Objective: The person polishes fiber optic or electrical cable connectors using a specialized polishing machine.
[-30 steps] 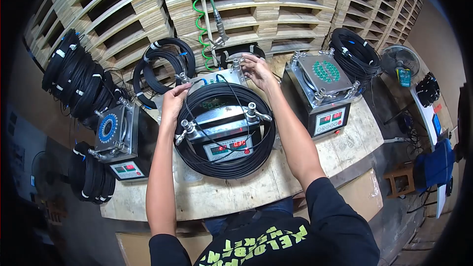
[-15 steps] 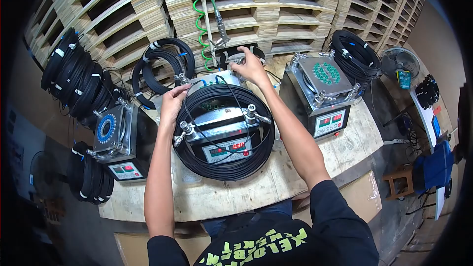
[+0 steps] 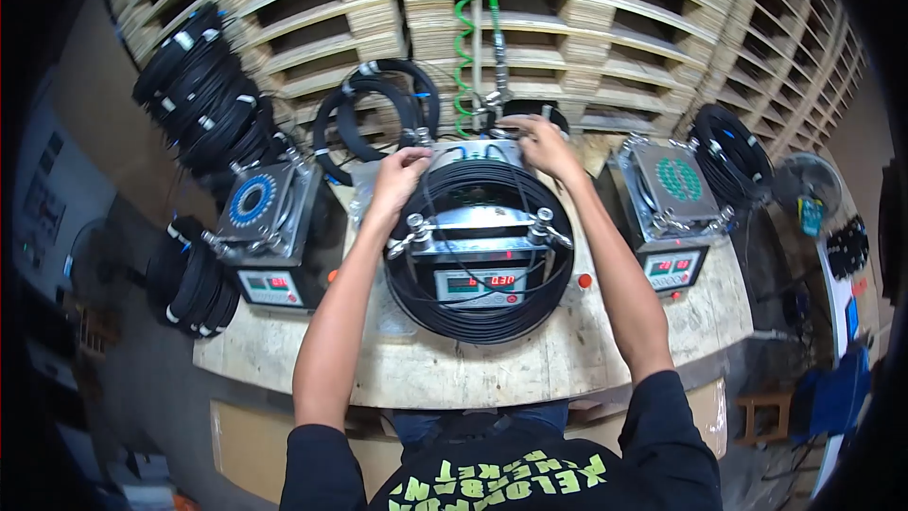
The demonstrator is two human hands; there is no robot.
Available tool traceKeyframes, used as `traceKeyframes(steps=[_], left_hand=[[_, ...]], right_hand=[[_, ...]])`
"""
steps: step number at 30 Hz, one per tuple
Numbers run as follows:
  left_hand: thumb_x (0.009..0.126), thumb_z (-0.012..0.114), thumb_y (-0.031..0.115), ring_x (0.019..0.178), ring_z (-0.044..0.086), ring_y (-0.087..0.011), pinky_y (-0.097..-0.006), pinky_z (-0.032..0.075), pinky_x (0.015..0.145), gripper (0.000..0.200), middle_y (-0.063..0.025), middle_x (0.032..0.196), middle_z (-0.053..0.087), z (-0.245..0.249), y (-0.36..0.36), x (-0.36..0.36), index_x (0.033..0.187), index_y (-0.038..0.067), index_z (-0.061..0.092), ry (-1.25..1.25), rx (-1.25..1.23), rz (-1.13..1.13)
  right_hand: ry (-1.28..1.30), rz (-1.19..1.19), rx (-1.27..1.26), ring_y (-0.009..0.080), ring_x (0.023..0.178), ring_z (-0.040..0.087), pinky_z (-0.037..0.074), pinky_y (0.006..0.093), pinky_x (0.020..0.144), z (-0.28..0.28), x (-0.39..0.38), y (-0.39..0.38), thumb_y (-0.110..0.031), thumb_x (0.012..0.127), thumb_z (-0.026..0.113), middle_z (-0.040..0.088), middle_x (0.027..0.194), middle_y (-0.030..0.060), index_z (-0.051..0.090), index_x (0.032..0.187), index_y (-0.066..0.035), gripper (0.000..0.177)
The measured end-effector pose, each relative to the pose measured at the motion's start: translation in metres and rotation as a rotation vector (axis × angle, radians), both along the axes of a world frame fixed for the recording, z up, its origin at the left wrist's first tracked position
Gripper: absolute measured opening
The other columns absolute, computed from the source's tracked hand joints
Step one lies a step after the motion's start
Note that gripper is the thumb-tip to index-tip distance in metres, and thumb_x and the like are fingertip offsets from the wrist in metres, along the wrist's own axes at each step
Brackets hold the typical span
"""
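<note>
A black cable coil (image 3: pixel 480 329) hangs around the middle metal machine (image 3: pixel 482 220), whose display (image 3: pixel 480 283) is lit red. My left hand (image 3: pixel 401 178) is at the machine's back left corner, its fingers closed at a wing-nut clamp; whether it grips the clamp or a thin cable is unclear. Across from it, my right hand (image 3: pixel 543 144) is at the back right corner, fingers bent over metal fittings partly hidden by them. A metal plate with blue and green pieces (image 3: pixel 473 151) lies between my hands.
On the left stands a machine with a blue ring (image 3: pixel 253 201), on the right one with green pieces (image 3: pixel 678 180). Cable coils (image 3: pixel 203 95) are stacked at the left, more (image 3: pixel 733 156) at the right. A green coiled hose (image 3: pixel 464 38) hangs before wooden pallets (image 3: pixel 605 24).
The view has turned, so the bench appears shifted. Both hands remain at the back corners of the middle machine. My right hand's fingers lie lower and flatter over the fittings.
</note>
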State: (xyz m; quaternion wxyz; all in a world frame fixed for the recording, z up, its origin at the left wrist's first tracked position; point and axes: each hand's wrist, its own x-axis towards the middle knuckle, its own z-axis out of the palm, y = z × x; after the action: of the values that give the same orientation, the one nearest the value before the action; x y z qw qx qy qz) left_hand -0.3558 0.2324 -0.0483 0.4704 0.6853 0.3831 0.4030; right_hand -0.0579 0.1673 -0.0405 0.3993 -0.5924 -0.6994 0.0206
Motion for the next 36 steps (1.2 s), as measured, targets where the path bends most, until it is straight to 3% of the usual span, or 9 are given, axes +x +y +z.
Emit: traceKeyframes(steps=[2,4,7,12,17,24,29,33,36], left_hand=[[0.093,0.069,0.023,0.078,0.060,-0.0125,-0.0274,0.048,0.077,0.028,-0.0032,0.087,0.067,-0.002,0.002,0.000,0.108,0.001,0.069,-0.020,-0.048,0.086],[0.099,0.063,0.036,0.079,0.055,-0.0131,-0.0290,0.049,0.071,0.035,-0.0014,0.094,0.062,0.005,0.010,-0.002,0.120,0.008,0.063,-0.084,-0.483,0.106],[0.101,0.058,0.041,0.078,0.051,-0.0129,-0.0288,0.047,0.064,0.036,-0.0002,0.096,0.058,-0.001,0.039,-0.004,0.123,0.012,0.059,-0.128,-0.452,0.148],[0.101,0.059,0.044,0.114,0.044,-0.0215,-0.0453,0.038,0.097,0.030,0.0045,0.107,0.065,-0.007,0.078,0.020,0.112,0.016,0.065,-0.376,-0.791,0.062],[0.086,0.081,0.037,0.064,0.055,-0.0176,-0.0334,0.049,0.063,0.025,-0.0030,0.084,0.070,-0.035,0.108,0.051,0.087,0.016,0.068,-0.548,-0.740,0.276],[0.099,0.065,0.030,0.091,0.062,-0.0140,-0.0413,0.048,0.083,0.020,-0.0017,0.088,0.070,-0.012,0.059,0.027,0.096,0.011,0.068,-0.566,-0.692,0.198],[0.102,0.056,0.032,0.064,0.065,-0.0189,-0.0319,0.056,0.060,0.032,-0.0099,0.083,0.073,-0.066,0.118,0.058,0.110,0.005,0.073,-0.500,-0.366,0.178],[0.104,0.025,0.053,0.068,0.067,-0.0215,-0.0358,0.059,0.064,0.071,-0.0162,0.087,0.073,-0.007,0.081,0.048,0.116,0.000,0.071,-0.235,-0.671,-0.081],[0.103,0.024,0.052,0.066,0.067,-0.0226,-0.0383,0.059,0.063,0.072,-0.0150,0.083,0.072,-0.009,0.084,0.045,0.115,-0.001,0.071,-0.257,-0.720,-0.148]], right_hand=[[0.054,0.014,0.122,0.0380,0.118,0.059,0.044,0.0435,0.105,0.004,-0.011,-0.034,-0.006,0.086,0.055,0.064,0.124,0.0224,0.065,0.128,-0.008,0.043],[0.215,0.003,0.050,0.0358,0.124,0.057,0.043,0.0414,0.106,0.019,-0.033,-0.077,-0.010,0.095,0.053,0.063,0.128,0.0209,0.061,0.132,-0.007,0.038],[0.320,-0.051,-0.035,0.0305,0.127,0.056,0.040,0.0368,0.108,0.024,-0.060,-0.122,-0.018,0.104,0.049,0.062,0.132,0.0178,0.058,0.134,-0.003,0.035],[0.376,-0.129,0.052,0.0314,0.123,0.058,0.040,0.0371,0.107,0.009,-0.075,-0.139,-0.021,0.107,0.041,0.064,0.128,0.0195,0.061,0.129,0.001,0.037],[0.382,-0.132,0.039,0.0311,0.121,0.060,0.041,0.0373,0.106,0.007,-0.073,-0.138,-0.020,0.107,0.041,0.066,0.125,0.0195,0.061,0.128,0.001,0.036],[0.425,-0.119,0.027,0.0291,0.120,0.061,0.042,0.0359,0.104,0.011,-0.077,-0.139,-0.020,0.107,0.041,0.066,0.125,0.0188,0.062,0.127,0.001,0.036],[0.410,-0.130,0.025,0.0289,0.118,0.062,0.042,0.0357,0.104,0.013,-0.080,-0.139,-0.022,0.107,0.040,0.067,0.123,0.0182,0.061,0.128,0.000,0.037],[0.389,-0.187,0.056,0.0252,0.109,0.064,0.045,0.0334,0.098,0.011,-0.080,-0.138,-0.022,0.107,0.041,0.069,0.117,0.0175,0.062,0.127,-0.002,0.035],[0.417,-0.198,-0.013,0.0201,0.095,0.063,0.046,0.0308,0.088,0.015,-0.080,-0.141,-0.021,0.106,0.042,0.069,0.111,0.0159,0.062,0.127,-0.002,0.034]])
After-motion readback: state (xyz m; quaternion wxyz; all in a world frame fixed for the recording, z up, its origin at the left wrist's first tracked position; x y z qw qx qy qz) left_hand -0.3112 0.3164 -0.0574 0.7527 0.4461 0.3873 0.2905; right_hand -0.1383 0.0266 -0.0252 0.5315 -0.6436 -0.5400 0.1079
